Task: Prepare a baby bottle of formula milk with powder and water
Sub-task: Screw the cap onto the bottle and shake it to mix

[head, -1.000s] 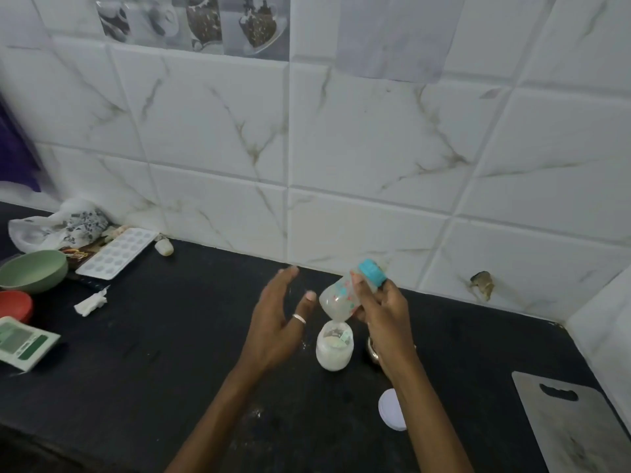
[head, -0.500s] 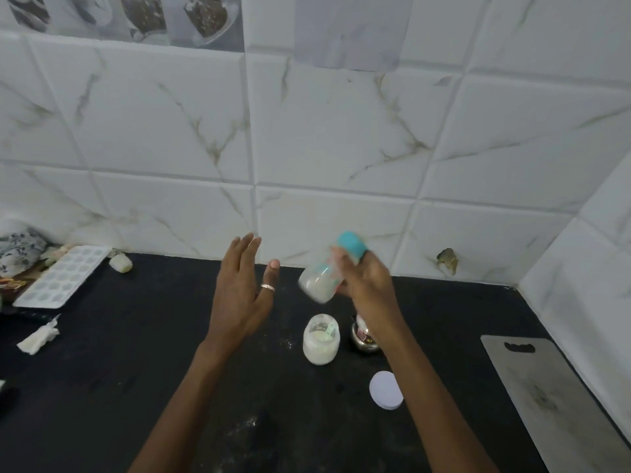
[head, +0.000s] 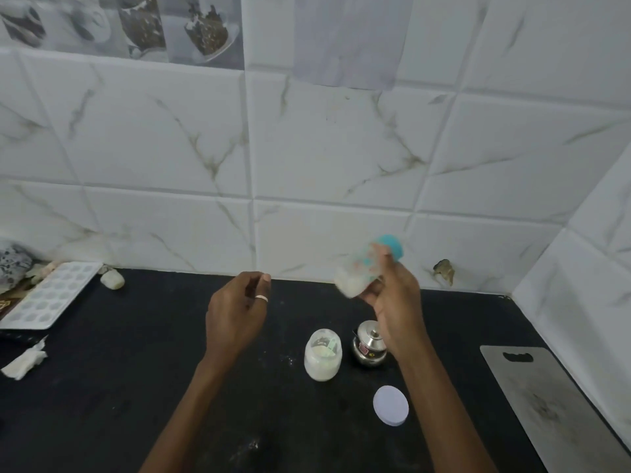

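Note:
My right hand (head: 392, 302) grips a small baby bottle (head: 353, 279) with a teal cap, tilted with the cap up and to the right, held above the counter. White milk sits in its lower end, and the bottle is blurred. My left hand (head: 239, 308) hovers to the left of it, holding nothing, fingers loosely curled, a ring on one finger. Below on the black counter (head: 136, 387) stands an open jar of white powder (head: 322, 358) with a scoop inside. Its white lid (head: 391, 405) lies flat to the right front.
A small steel pot with a lid (head: 370, 346) stands right of the jar, partly behind my right wrist. A metal cutting board (head: 553, 407) lies at the right. At the left are a white ice tray (head: 51, 295), a crumpled tissue (head: 25, 363) and a small white lump (head: 112, 278). Tiled wall behind.
The view has shifted right and closer. My right hand keeps moving the bottle, which blurs now. My left hand's fingers have curled in from an open spread.

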Demonstrator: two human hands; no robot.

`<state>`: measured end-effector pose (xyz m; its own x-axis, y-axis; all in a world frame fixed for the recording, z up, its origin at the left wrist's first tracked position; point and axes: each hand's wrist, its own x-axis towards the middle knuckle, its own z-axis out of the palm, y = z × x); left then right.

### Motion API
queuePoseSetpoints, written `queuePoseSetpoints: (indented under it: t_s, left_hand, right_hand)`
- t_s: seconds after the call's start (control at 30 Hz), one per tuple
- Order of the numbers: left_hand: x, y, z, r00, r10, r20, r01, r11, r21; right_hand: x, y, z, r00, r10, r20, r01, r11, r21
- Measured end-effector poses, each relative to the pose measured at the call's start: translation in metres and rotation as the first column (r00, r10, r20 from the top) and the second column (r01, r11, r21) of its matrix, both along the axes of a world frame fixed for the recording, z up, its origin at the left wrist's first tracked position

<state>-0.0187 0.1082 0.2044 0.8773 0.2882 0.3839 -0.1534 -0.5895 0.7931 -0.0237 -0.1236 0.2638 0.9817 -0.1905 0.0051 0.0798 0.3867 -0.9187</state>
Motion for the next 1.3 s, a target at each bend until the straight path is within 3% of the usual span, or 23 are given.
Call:
queuePoseSetpoints:
  t_s: [0.07, 0.2, 0.23, 0.33, 0.37, 0.53, 0.7, 0.77, 0.87, 0.93, 1.03, 1.1, 1.2, 1.23, 1.3]
  left_hand:
    - [0.001, 0.002, -0.001, 1.0, -0.004, -0.002, 0.004, 1.0, -0.024]
    - [0.003, 0.002, -0.005, 1.0, -0.019, 0.0, 0.019, 0.999, -0.047]
    - [0.003, 0.001, -0.005, 1.0, -0.024, 0.002, 0.024, 0.998, -0.052]
    - [0.001, 0.001, -0.004, 1.0, -0.024, 0.015, 0.025, 0.997, -0.069]
    - [0.001, 0.001, -0.004, 1.0, -0.022, 0.019, 0.023, 0.997, -0.071]
    - [0.002, -0.003, -0.006, 0.999, -0.027, 0.022, 0.029, 0.997, -0.076]
    - [0.001, -0.007, -0.005, 0.998, -0.044, 0.052, 0.048, 0.996, -0.072]
    - [0.001, -0.006, -0.007, 0.998, -0.042, 0.054, 0.046, 0.997, -0.069]
    - [0.002, -0.008, -0.009, 0.998, -0.049, 0.045, 0.052, 0.997, -0.057]
    - [0.003, -0.01, -0.009, 0.998, -0.05, 0.04, 0.052, 0.997, -0.055]
    - [0.003, -0.009, -0.007, 0.998, -0.039, 0.04, 0.041, 0.998, -0.038]
    - [0.003, -0.007, -0.007, 0.999, -0.034, 0.041, 0.036, 0.999, -0.035]
    - [0.006, -0.006, -0.007, 0.998, -0.041, 0.038, 0.042, 0.999, -0.02]
    - [0.007, -0.007, -0.007, 0.998, -0.046, 0.04, 0.046, 0.999, -0.018]
    - [0.006, -0.009, -0.006, 0.998, -0.046, 0.041, 0.047, 0.998, -0.033]
  right_hand:
    - [0.0, 0.003, 0.001, 1.0, -0.026, 0.018, 0.026, 1.0, -0.007]
    - [-0.01, 0.015, -0.004, 0.984, 0.175, -0.046, -0.181, 0.945, -0.272]
    - [-0.009, 0.013, -0.003, 0.987, 0.16, -0.027, -0.162, 0.958, -0.238]
    - [-0.002, 0.003, 0.005, 1.0, 0.002, 0.009, -0.002, 0.995, 0.102]
    - [-0.001, 0.002, 0.006, 1.0, -0.025, 0.014, 0.023, 0.99, 0.136]
    - [-0.01, 0.019, 0.002, 0.985, 0.162, -0.053, -0.17, 0.962, -0.212]
    - [-0.001, 0.009, 0.016, 0.999, 0.034, 0.036, -0.036, 0.999, 0.036]
    - [-0.004, 0.018, 0.015, 0.998, 0.056, 0.041, -0.054, 0.997, -0.045]
    - [-0.014, 0.033, 0.002, 0.973, 0.228, -0.033, -0.228, 0.929, -0.293]
    - [-0.013, 0.029, 0.003, 0.978, 0.208, 0.003, -0.202, 0.951, -0.232]
    - [-0.004, 0.02, 0.013, 0.999, 0.031, 0.043, -0.034, 0.995, 0.09]
    - [-0.005, 0.025, 0.013, 0.999, 0.027, 0.04, -0.029, 0.999, 0.038]
    - [-0.012, 0.037, 0.001, 0.98, 0.197, -0.038, -0.2, 0.947, -0.251]
    - [-0.012, 0.036, 0.001, 0.977, 0.209, -0.032, -0.209, 0.94, -0.268]
    - [-0.006, 0.028, 0.005, 0.991, 0.136, 0.017, -0.134, 0.987, -0.087]
